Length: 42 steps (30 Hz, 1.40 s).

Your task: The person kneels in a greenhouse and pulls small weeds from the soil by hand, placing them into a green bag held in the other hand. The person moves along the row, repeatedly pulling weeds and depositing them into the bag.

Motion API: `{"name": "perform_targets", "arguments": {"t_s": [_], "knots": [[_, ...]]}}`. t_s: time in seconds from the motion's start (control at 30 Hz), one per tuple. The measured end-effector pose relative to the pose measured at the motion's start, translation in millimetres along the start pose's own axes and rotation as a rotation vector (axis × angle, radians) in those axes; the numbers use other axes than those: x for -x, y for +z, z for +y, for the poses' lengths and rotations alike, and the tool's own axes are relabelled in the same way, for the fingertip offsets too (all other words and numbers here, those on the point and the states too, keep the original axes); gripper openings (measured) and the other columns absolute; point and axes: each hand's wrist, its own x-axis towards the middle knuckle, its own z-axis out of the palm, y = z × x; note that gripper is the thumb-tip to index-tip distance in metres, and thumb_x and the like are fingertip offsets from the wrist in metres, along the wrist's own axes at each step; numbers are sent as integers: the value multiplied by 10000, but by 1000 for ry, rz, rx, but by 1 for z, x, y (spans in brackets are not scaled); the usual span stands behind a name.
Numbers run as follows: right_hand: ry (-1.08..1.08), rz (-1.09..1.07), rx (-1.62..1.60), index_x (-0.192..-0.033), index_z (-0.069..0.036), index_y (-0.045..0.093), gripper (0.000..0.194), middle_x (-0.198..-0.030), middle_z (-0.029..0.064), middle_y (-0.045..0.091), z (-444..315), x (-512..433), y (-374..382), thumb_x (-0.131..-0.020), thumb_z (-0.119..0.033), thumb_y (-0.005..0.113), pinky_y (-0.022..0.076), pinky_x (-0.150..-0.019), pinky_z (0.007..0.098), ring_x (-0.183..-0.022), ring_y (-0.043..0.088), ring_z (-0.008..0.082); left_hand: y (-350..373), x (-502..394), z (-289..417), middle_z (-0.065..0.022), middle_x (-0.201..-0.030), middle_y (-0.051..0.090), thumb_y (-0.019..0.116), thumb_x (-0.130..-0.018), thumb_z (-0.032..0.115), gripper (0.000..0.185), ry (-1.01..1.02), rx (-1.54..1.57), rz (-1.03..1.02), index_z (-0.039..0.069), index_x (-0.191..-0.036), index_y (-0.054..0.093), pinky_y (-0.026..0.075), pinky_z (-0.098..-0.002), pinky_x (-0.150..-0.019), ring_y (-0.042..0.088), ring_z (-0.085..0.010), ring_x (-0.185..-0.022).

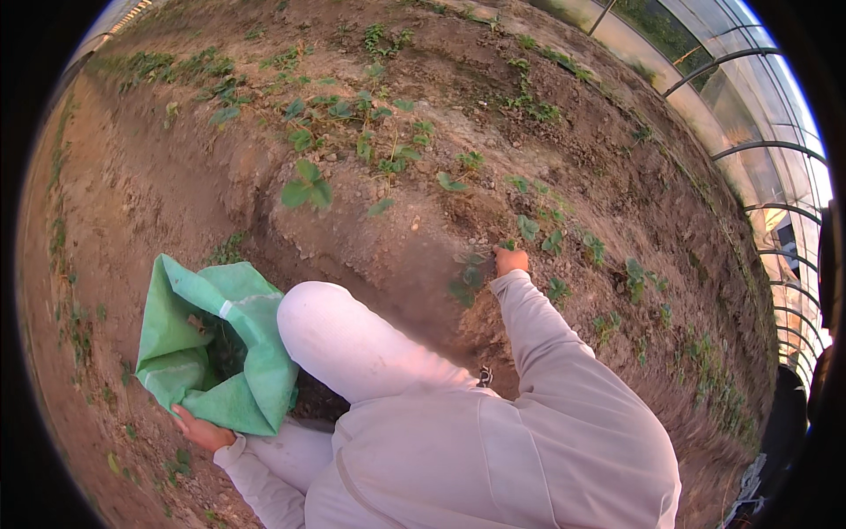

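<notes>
My left hand grips the lower rim of a green woven bag beside my left leg. The mouth of the bag gapes upward, and some dark plant matter shows dimly inside. Stretched out ahead, my right hand is down at the soil of a raised bed, its fingers curled around a small leafy plant. Its fingertips are mostly hidden. Blurred leaves lie just left of it, and a low green plant grows just beyond.
Strawberry-like plants are scattered along the bare soil bed. A furrow runs beside my bent knee. Weeds grow behind the bag. Curved greenhouse hoops with clear plastic film stand along the right side.
</notes>
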Motion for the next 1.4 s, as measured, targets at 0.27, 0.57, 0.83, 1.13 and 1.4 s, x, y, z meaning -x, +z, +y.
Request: {"name": "perform_targets", "arguments": {"t_s": [0.27, 0.57, 0.83, 1.13, 1.4], "knots": [[-195, 21, 264, -867, 42, 705, 392, -956, 290, 663, -29, 42, -27, -720, -321, 700, 506, -848, 452, -945, 642, 431, 6, 0, 0, -225, -1366, 448, 481, -979, 425, 645, -18, -12, -11, -51, -1401, 373, 460, -418, -966, 533, -320, -1150], [-374, -119, 456, -895, 64, 671, 271, -943, 309, 649, -39, 52, -56, -744, -155, 618, 507, -830, 471, -939, 632, 442, -1, -2, -4, -228, -1376, 435, 472, -984, 423, 645, -16, 23, -55, -44, -1411, 353, 458, -421, -971, 521, -328, -1171], [-449, -132, 565, -895, 65, 670, 268, -945, 298, 655, -42, 51, -63, -734, -147, 638, 517, -830, 461, -933, 639, 431, -2, -4, -6, -220, -1379, 437, 489, -978, 419, 647, -20, 77, -75, -39, -1413, 351, 464, -425, -969, 522, -330, -1174], [-387, -170, 628, -932, 69, 660, 295, -958, 286, 661, -22, 31, -80, -742, -157, 659, 513, -838, 466, -954, 640, 416, -3, -2, -4, -211, -1371, 450, 511, -969, 421, 650, -28, 79, -78, -36, -1408, 365, 464, -422, -969, 526, -327, -1170], [-447, -158, -8, -952, 63, 590, 376, -804, 139, 645, -19, 11, -104, -760, -230, 726, 474, -690, 376, -775, 622, 246, -4, -11, -14, -202, -1369, 459, 518, -967, 420, 647, -25, 70, -85, -38, -1403, 378, 456, -416, -973, 526, -320, -1168]]}}
